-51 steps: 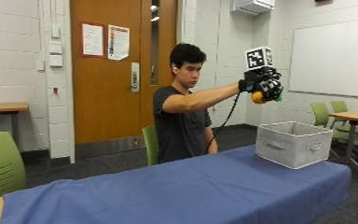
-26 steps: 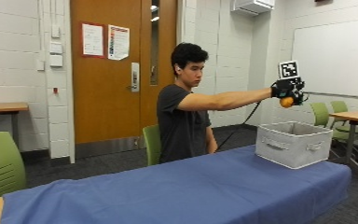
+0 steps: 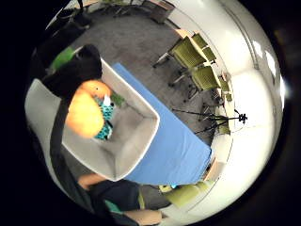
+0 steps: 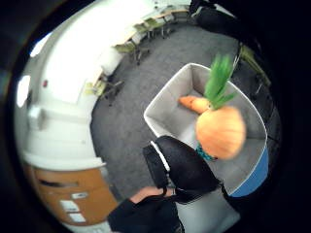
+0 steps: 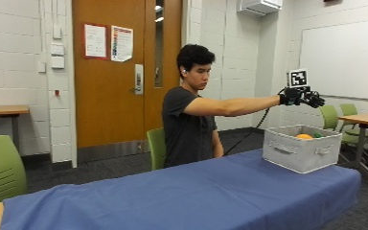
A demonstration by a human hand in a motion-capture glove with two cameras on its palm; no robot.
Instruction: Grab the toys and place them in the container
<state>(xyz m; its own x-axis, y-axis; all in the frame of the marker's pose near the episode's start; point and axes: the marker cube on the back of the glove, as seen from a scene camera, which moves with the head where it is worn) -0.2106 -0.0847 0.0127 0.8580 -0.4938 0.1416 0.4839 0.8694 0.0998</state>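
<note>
My gloved right hand (image 5: 302, 97) is stretched out above the grey fabric container (image 5: 299, 155), fingers spread and holding nothing. An orange round toy with green leaves (image 5: 304, 137) sits at the level of the container's rim, free of the hand. The palm views show this orange toy (image 4: 221, 131) (image 3: 87, 110) between the palm and the container's inside (image 4: 165, 92) (image 3: 136, 136). Inside lie another orange toy (image 4: 194, 103) and a teal patterned toy (image 3: 106, 122). A gloved finger (image 4: 182, 167) shows beside the orange toy.
The container stands near the right end of a long table with a blue cloth (image 5: 171, 196). Green chairs (image 5: 334, 117) and a wooden table (image 5: 366, 119) stand behind it. A tripod (image 3: 221, 120) stands on the floor past the table's end.
The hand swung right, carrying the orange toy from in front of the person to above the container. It has opened, and the toy has dropped to the container's rim.
</note>
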